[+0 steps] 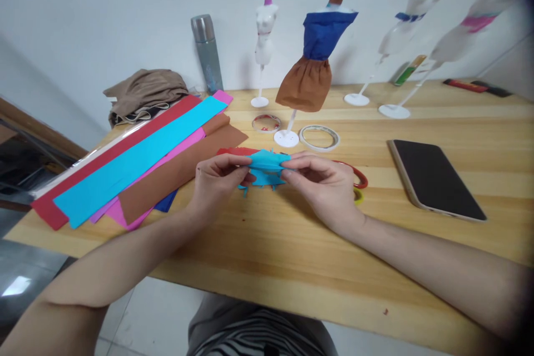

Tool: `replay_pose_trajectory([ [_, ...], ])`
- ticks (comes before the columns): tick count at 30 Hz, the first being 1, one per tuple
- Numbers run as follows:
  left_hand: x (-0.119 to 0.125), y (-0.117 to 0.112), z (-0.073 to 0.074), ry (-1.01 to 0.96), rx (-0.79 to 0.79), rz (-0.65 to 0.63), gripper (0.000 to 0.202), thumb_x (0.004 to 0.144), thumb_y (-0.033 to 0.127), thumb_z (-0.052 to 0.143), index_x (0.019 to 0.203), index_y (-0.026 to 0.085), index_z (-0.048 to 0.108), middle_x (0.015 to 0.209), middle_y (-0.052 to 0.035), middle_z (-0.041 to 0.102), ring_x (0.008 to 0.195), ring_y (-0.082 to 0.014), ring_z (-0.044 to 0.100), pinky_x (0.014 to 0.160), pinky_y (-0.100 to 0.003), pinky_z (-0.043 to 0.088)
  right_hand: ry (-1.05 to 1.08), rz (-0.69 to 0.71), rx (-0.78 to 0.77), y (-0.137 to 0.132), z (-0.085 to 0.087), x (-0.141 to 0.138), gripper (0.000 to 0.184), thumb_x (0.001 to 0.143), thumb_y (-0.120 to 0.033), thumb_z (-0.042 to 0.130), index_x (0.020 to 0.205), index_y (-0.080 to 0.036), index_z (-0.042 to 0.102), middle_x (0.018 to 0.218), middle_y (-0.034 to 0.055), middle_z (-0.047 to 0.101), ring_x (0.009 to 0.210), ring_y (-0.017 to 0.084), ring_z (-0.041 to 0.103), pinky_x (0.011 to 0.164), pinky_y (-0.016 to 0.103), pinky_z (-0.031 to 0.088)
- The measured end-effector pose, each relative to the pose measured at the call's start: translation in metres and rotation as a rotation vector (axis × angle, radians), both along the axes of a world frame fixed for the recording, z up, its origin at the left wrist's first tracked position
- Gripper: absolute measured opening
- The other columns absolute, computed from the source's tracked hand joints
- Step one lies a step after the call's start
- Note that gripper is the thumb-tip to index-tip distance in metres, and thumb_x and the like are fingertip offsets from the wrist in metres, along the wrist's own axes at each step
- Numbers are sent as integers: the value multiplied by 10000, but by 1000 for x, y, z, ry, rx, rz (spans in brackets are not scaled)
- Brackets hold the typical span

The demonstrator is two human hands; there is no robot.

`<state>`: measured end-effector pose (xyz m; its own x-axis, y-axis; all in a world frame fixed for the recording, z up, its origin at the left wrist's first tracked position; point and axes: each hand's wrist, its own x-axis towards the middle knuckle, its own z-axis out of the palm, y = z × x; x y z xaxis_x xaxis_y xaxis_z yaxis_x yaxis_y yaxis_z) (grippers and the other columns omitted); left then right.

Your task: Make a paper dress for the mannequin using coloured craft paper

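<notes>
A small folded piece of light-blue crepe paper [270, 160] is stretched between my two hands, just above the table. My left hand [219, 181] pinches its left end between thumb and fingers. At the other end, the thumb and fingers of my right hand [324, 189] are closed on it too. More light-blue paper with ragged edges [262, 179] shows right below, and I cannot tell whether it is joined to the held piece. Behind my fingers lies a red paper piece [237, 151]. A red-handled tool [359, 177], partly hidden by my right hand, looks like scissors.
Coloured paper strips [142, 161] lie at left, beside a brown cloth [146, 92] and a flask [207, 53]. A mannequin in a blue top and brown skirt [311, 61] stands behind my hands, near a tape roll [320, 138]. A phone [436, 178] lies right.
</notes>
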<state>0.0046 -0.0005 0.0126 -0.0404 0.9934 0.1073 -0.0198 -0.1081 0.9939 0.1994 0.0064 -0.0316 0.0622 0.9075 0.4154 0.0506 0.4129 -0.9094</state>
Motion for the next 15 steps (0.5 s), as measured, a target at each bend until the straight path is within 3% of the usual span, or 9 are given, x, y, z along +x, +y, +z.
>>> replay_pose_trajectory([
  [5, -5, 2, -7, 36, 11, -88, 137, 728, 204, 800, 858, 161, 789, 685, -16, 758, 639, -154, 728, 611, -252, 598, 15, 3, -16, 0, 0, -1, 80, 749, -329, 818, 756, -270, 766, 895, 50, 746, 810, 218, 694, 709, 375, 585],
  [10, -6, 0, -5, 125, -6, -170, 392, 688, 216, 862, 1069, 171, 784, 837, -31, 782, 668, -150, 693, 619, -266, 579, 21, 2, -39, -1, 3, -2, 123, 739, -350, 828, 742, -256, 748, 880, 50, 730, 781, 204, 671, 709, 371, 569],
  [15, -4, -4, 2, 115, -44, -223, 391, 660, 250, 888, 1025, 180, 767, 922, -48, 795, 785, -183, 734, 728, -306, 613, -10, -1, -31, -4, 8, -2, 84, 746, -329, 812, 756, -270, 753, 852, 43, 730, 783, 212, 674, 734, 384, 572],
])
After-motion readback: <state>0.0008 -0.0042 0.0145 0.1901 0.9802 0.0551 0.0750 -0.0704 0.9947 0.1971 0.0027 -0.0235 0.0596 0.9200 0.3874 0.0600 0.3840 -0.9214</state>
